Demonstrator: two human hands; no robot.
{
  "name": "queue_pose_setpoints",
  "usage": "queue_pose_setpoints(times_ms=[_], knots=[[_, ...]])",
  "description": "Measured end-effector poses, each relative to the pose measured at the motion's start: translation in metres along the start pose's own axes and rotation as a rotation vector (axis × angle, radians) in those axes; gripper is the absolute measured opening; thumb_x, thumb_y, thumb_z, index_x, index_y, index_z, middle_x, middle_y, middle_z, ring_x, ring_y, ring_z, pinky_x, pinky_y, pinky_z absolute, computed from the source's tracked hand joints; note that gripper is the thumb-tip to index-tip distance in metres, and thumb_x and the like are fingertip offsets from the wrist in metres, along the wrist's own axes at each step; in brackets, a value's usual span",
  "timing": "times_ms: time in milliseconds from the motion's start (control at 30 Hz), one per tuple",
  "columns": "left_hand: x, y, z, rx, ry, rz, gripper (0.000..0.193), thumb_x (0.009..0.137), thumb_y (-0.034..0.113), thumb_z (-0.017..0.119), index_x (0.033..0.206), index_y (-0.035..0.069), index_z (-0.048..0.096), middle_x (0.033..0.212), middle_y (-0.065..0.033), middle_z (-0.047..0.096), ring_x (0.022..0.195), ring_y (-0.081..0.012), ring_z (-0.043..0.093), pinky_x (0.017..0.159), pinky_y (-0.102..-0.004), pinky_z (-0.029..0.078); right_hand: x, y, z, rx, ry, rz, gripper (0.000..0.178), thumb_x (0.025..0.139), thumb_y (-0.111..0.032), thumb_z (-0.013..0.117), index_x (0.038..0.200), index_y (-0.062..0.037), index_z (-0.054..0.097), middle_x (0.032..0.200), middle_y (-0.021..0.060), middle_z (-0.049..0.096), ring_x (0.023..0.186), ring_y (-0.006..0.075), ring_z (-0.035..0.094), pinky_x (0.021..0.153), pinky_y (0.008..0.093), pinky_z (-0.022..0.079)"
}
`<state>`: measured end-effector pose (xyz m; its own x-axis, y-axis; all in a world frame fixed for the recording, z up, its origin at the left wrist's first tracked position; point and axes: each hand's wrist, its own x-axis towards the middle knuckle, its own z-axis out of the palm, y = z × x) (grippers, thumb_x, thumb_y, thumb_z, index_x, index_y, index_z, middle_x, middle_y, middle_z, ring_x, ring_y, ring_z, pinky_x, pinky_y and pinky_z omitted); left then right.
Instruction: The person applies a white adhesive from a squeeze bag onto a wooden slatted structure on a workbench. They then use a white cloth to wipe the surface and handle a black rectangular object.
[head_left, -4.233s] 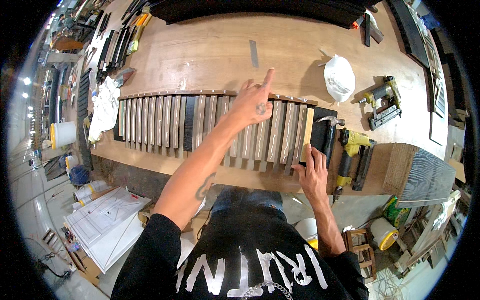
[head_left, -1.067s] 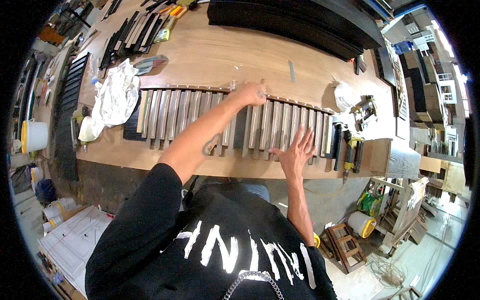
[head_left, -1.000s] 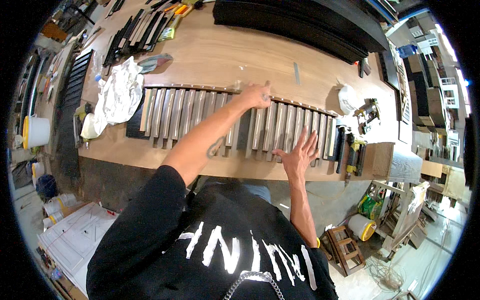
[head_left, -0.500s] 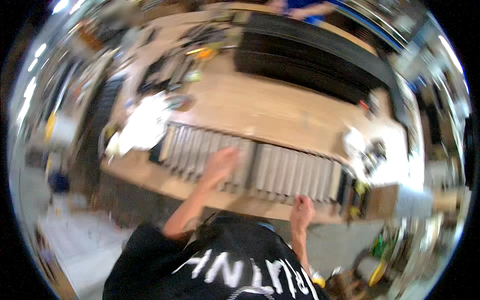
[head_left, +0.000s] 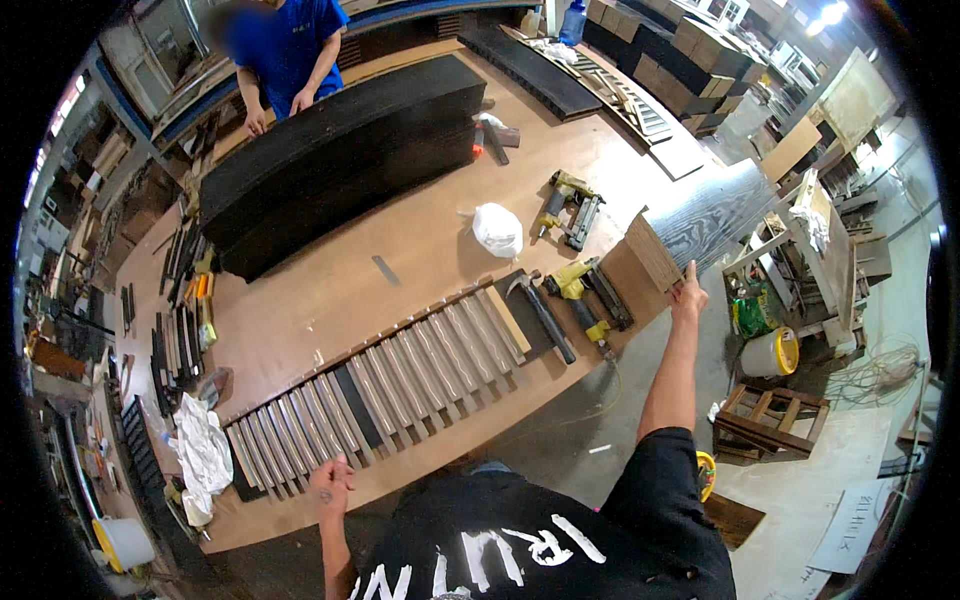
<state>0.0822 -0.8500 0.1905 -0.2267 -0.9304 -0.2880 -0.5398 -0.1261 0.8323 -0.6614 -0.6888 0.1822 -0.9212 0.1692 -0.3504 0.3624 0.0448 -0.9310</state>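
Note:
A row of grey slats [head_left: 430, 360] lies along the bench's near edge, with light wavy lines running down the slats and a dark divider [head_left: 356, 405] between two groups. My left hand [head_left: 332, 485] is at the row's near edge toward the left, fingers loosely apart and nothing in them. Out to the right, my right hand [head_left: 688, 296] grips the near edge of a dark wood-grain board [head_left: 715, 215], whose brown side faces the bench. Exactly how the thumb and fingers wrap it is partly hidden.
A hammer [head_left: 545, 318] and a nail gun [head_left: 590, 300] lie right of the slats; another nail gun [head_left: 572, 210] is farther back. Long black curved pieces [head_left: 340, 160] stand mid-bench, a co-worker in blue [head_left: 295, 50] behind them. A white bag [head_left: 497, 230] and crumpled white sheet [head_left: 203, 455] sit nearby.
My view has swung to the right. My right hand has gone from beside the slats to the wood-grain board and taken hold of its edge. My left hand has come off the slats' middle.

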Motion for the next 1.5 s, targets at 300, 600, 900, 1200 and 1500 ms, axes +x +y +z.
queue_pose_setpoints(times_ms=[300, 600, 900, 1200, 1500], knots=[[-0.001, 0.02, 0.045, -0.025, -0.108, 0.001, 0.043, 0.091, 0.035, 0.054, 0.072, -0.003, 0.06, 0.056, -0.0038, 0.052, 0.048, -0.0104, 0.05, 0.046, -0.026, 0.042, -0.098, 0.026, 0.01, 0.435, -0.494, 0.149, 0.038, 0.085, -0.033, 0.063, 0.102, -0.0008, 0.053, 0.08, 0.0101, 0.062, 0.062, 0.0229, 0.061, 0.053, 0.0391, 0.051], [0.021, 0.116, 0.122, 0.166, -0.513, 0.228, 0.033, 0.087, 0.034, 0.055, 0.093, 0.003, 0.064, 0.073, -0.0097, 0.065, 0.067, -0.0184, 0.062, 0.063, -0.0306, 0.047, -0.085, 0.014, 0.013, 0.401, -0.62, 0.053, 0.025, 0.089, -0.019, 0.057, 0.105, -0.0007, 0.054, 0.099, 0.0074, 0.061, 0.079, 0.0178, 0.062, 0.07, 0.035, 0.051], [0.021, 0.181, 0.152, -0.521, -0.633, 0.091, 0.064, 0.087, 0.045, 0.056, 0.129, -0.001, 0.041, 0.124, -0.0145, 0.051, 0.114, -0.0224, 0.049, 0.097, -0.0346, 0.039, -0.304, 0.026, -0.009, 0.504, -0.764, 0.054, 0.038, 0.088, -0.021, 0.056, 0.118, 0.0011, 0.048, 0.115, 0.0129, 0.055, 0.097, 0.0233, 0.058, 0.081, 0.0385, 0.05], [-0.019, 0.17, 0.041, -1.207, -0.531, 0.029, 0.05, 0.085, 0.024, 0.064, 0.125, -0.001, 0.045, 0.114, -0.0082, 0.057, 0.104, -0.0156, 0.053, 0.091, -0.0307, 0.043, -0.409, 0.042, -0.018, 0.246, -0.774, -0.418, 0.045, 0.079, -0.023, 0.068, 0.11, 0.0034, 0.05, 0.11, 0.0133, 0.053, 0.094, 0.0261, 0.056, 0.075, 0.0449, 0.052], [-0.034, 0.022, -0.098, -1.483, 0.033, -0.029, 0.041, 0.085, 0.03, 0.061, 0.113, 0.002, 0.054, 0.099, -0.0117, 0.063, 0.088, -0.0234, 0.062, 0.076, -0.0365, 0.053, -0.359, 0.031, -0.023, 0.288, -0.589, -0.164, 0.047, 0.087, -0.032, 0.051, 0.115, 0.0058, 0.054, 0.122, 0.0202, 0.051, 0.106, 0.0339, 0.052, 0.088, 0.0476, 0.044]])
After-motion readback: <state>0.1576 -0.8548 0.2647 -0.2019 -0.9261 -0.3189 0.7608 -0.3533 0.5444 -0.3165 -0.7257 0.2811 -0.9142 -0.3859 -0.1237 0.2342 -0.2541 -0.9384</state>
